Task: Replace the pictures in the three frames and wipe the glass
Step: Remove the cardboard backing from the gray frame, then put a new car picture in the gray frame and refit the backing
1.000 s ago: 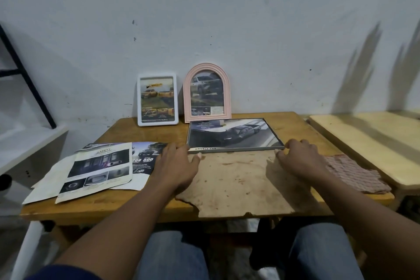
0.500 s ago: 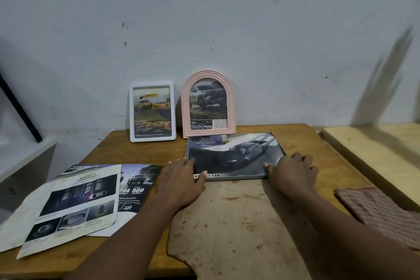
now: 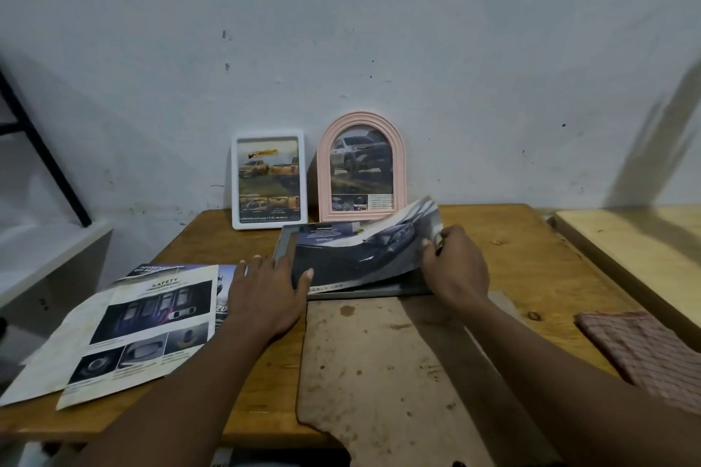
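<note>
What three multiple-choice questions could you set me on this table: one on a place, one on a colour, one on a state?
1. Where does the checked cloth lie?
A) at the right edge of the table
B) on the floor
C) hung on the wall

2. What colour is the arched frame?
A) white
B) pink
C) black

3. How is the car picture?
A) flat in its frame
B) rolled into a tube
C) its right edge held up by the right hand, off the flat frame

Answers:
1 A, the cloth lies by the table's right edge.
2 B, its rim is pink.
3 C, the fingers pinch the curled edge while the left hand presses the other end.
</note>
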Tool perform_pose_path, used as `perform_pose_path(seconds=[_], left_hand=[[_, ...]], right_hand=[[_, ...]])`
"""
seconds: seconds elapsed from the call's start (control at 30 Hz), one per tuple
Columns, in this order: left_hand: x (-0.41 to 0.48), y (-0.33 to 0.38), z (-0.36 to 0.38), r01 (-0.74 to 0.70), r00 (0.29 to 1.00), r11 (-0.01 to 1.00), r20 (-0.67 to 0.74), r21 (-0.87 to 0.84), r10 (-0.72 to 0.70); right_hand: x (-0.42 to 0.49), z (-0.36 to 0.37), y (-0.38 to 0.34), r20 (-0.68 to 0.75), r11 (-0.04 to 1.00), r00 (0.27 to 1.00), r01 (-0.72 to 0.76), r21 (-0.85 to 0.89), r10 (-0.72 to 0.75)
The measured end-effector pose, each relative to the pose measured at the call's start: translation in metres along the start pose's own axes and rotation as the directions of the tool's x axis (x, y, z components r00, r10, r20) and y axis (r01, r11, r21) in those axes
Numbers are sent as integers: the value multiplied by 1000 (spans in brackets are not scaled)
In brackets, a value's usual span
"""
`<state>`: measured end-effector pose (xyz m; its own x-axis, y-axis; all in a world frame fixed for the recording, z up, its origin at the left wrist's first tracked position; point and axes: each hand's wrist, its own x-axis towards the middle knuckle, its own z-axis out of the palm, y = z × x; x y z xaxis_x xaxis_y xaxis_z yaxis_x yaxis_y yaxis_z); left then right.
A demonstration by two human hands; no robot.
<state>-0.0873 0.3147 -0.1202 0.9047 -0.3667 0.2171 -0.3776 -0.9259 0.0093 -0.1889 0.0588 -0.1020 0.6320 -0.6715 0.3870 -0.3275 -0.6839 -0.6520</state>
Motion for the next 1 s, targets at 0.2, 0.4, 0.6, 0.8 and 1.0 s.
perform_pose_path(seconds=[0.2,0.4,0.6,0.8,1.0], left_hand=[[13,33,-13,-38,997,996,-66,-83,32],[25,112,-13,-297,953,896,-36,-330,302],[29,205,-3,-535,814,790,70,-300,577],[35,229,-1,-577,789,790,108,-210,605],[32,223,-9,-542,804,784,86,-303,588]], right_hand=[[45,-57,14,-256,923,966,58,381,45],[84,-127,110,-297,994,949,-101,42,109],[81,-133,171,-22,821,933,-327,-468,359],[71,-102,166,323,825,938,79,-559,128],[70,-91,155,379,861,910,49,-506,171]])
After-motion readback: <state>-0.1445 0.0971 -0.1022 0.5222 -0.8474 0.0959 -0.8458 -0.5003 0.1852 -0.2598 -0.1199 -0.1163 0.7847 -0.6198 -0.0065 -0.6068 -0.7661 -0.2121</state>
